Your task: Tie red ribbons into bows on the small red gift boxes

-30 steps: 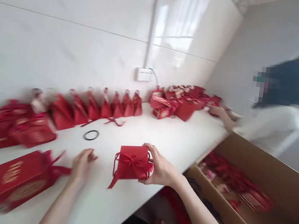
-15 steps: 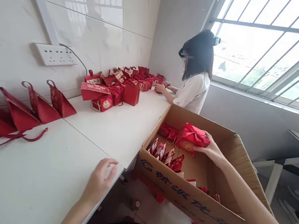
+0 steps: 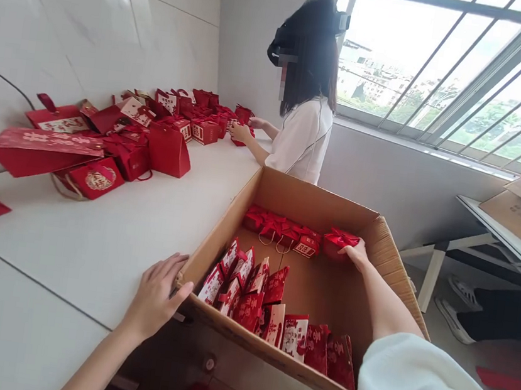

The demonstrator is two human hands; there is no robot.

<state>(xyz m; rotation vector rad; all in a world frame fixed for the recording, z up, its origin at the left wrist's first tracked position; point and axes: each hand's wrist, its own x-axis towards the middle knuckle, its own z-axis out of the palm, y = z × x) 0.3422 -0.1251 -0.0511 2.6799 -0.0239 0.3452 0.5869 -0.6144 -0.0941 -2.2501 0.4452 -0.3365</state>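
Note:
My right hand (image 3: 355, 255) is closed on a red gift box (image 3: 338, 241) with a ribbon bow, low inside the cardboard carton (image 3: 318, 192) near its far right corner. Left of it, along the far wall, lies a row of red gift boxes (image 3: 280, 228) with bows and cord handles. Several red and white printed gift boxes (image 3: 249, 307) stand along the carton's left and near walls. At the carton's near left corner, my left hand (image 3: 155, 299) rests with thumb and fingers apart, touching the rim beside the white table's edge.
Many red gift boxes (image 3: 119, 146) crowd the back of the white table (image 3: 92, 250) along the wall. A co-worker (image 3: 303, 118) handles red boxes at its far end. Right of the carton are a side table (image 3: 498, 230) and another person's shoes (image 3: 457, 314); a barred window is behind.
My right hand has carried the bowed gift box from the table into the carton and lowered it to the far right. My left hand has come to the carton's corner. The view has turned right.

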